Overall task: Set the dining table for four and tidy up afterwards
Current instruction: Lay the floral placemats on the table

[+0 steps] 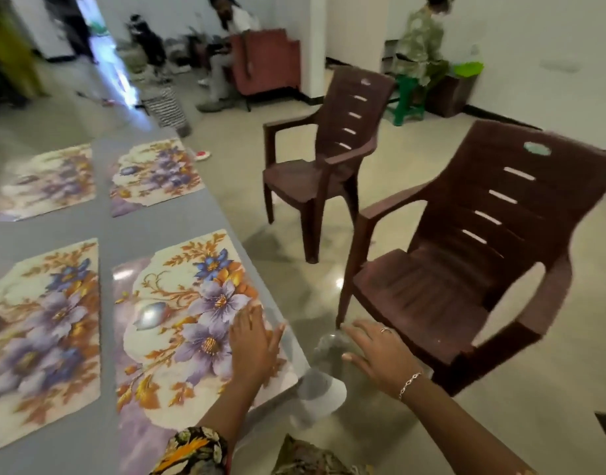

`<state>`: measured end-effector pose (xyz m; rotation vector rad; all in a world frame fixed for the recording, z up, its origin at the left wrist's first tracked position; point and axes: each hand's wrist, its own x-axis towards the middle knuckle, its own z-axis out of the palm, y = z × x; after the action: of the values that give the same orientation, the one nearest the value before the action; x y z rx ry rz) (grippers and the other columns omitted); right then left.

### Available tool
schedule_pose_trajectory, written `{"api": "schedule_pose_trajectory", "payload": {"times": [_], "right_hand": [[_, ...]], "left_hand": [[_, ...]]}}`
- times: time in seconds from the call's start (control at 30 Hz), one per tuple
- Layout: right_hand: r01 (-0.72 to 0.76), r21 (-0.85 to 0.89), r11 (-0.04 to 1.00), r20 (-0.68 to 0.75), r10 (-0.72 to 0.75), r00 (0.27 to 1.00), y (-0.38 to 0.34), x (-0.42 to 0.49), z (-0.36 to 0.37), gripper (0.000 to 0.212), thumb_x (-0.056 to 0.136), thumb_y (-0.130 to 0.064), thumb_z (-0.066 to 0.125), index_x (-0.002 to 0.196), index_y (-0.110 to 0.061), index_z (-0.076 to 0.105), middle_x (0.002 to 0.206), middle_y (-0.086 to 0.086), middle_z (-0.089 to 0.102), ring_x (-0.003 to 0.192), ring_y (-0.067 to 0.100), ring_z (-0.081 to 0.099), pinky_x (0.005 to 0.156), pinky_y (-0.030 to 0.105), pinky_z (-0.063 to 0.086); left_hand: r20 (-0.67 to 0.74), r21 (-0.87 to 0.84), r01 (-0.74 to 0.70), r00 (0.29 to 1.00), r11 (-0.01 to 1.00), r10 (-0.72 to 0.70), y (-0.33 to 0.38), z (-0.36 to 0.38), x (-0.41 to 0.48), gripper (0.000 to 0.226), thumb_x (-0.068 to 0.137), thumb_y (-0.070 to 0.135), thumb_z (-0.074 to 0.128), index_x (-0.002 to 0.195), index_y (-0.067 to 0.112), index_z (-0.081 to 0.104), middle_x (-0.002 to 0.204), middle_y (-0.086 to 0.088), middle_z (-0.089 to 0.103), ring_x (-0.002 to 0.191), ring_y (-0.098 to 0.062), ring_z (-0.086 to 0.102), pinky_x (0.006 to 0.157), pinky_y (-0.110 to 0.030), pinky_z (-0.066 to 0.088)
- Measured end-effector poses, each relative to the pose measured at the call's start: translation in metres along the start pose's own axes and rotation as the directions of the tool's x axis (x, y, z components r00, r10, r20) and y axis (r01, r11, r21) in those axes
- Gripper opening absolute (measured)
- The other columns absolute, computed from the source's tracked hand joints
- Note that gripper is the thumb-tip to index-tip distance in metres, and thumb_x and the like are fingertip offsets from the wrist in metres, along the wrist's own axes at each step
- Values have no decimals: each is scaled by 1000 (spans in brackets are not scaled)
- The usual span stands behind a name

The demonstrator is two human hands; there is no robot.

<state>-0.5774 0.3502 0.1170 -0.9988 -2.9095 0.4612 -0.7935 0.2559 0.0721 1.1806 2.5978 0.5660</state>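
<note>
Several floral placemats lie on the grey table [157, 221]. The nearest placemat [192, 323] sits at the table's right edge, and my left hand [253, 347] rests flat on its right side, fingers spread, holding nothing. My right hand [380, 354] hovers open just past the table's edge, above the floor, in front of the near brown chair [466, 275]. Another placemat [44, 337] lies to the left, and two more, one [157, 173] at the far right and one [48, 183] at the far left, are blurred.
A second brown plastic chair [329, 159] stands further back on the tiled floor. Two people sit by the far wall, one in a red armchair [267, 60], one on a green stool [407, 97]. A striped basket [166, 108] stands beyond the table's far end.
</note>
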Motion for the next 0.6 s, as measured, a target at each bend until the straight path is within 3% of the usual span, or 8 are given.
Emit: {"api": "schedule_pose_trajectory", "payload": {"times": [0.1, 0.2, 0.27, 0.4, 0.47, 0.53, 0.6], "right_hand": [[131, -44, 990, 2, -131, 991, 19, 47, -3, 65, 81, -56, 25, 123, -17, 57, 118, 5, 60, 104, 26, 60, 84, 39, 48], [256, -63, 965, 74, -251, 965, 31, 99, -4, 60, 82, -54, 30, 121, -18, 58, 112, 5, 62, 97, 26, 63, 77, 38, 52], [348, -58, 936, 136, -338, 931, 32, 132, -6, 62, 81, -54, 29, 122, -18, 58, 113, 5, 62, 98, 26, 63, 78, 39, 51], [485, -69, 872, 204, -464, 862, 20, 192, -14, 53, 85, -55, 30, 107, -21, 64, 96, 1, 68, 76, 20, 68, 62, 31, 55], [582, -90, 808, 243, -549, 800, 14, 220, -16, 60, 84, -58, 24, 115, -21, 61, 106, 2, 65, 84, 21, 67, 71, 31, 53], [646, -47, 762, 292, -608, 738, 1, 239, -16, 67, 83, -58, 22, 131, -20, 50, 126, 5, 55, 105, 28, 59, 88, 35, 45], [696, -32, 718, 275, -663, 697, -10, 258, -11, 60, 89, -53, 29, 137, -20, 43, 134, 5, 48, 117, 28, 52, 95, 34, 40]], "left_hand": [[-57, -35, 106, 993, 994, -108, -1, 7, 11, 88, 80, 65, 18, 139, 3, 40, 144, -21, 40, 134, -37, 33, 111, -44, 23], [-141, -81, 190, 970, 978, -200, -3, 11, 24, 74, 87, 55, 32, 133, -1, 47, 138, -25, 45, 130, -42, 39, 107, -50, 29], [-189, -112, 256, 943, 960, -273, -7, 14, 34, 73, 85, 53, 31, 127, -2, 52, 133, -27, 50, 123, -45, 46, 101, -53, 36], [-231, -140, 363, 893, 921, -387, -14, 13, 49, 64, 85, 46, 36, 119, -2, 59, 118, -25, 61, 105, -45, 59, 87, -53, 49], [-215, -146, 424, 869, 894, -447, -16, 9, 54, 67, 90, 52, 31, 117, -1, 61, 117, -26, 62, 105, -45, 60, 86, -54, 49], [-240, -144, 479, 832, 866, -500, -20, 7, 55, 78, 94, 59, 18, 116, -2, 61, 117, -26, 61, 105, -45, 60, 85, -55, 51], [-292, -139, 533, 783, 835, -549, -24, 8, 51, 79, 96, 58, 14, 114, -3, 61, 113, -26, 62, 101, -46, 61, 82, -56, 52]]}}
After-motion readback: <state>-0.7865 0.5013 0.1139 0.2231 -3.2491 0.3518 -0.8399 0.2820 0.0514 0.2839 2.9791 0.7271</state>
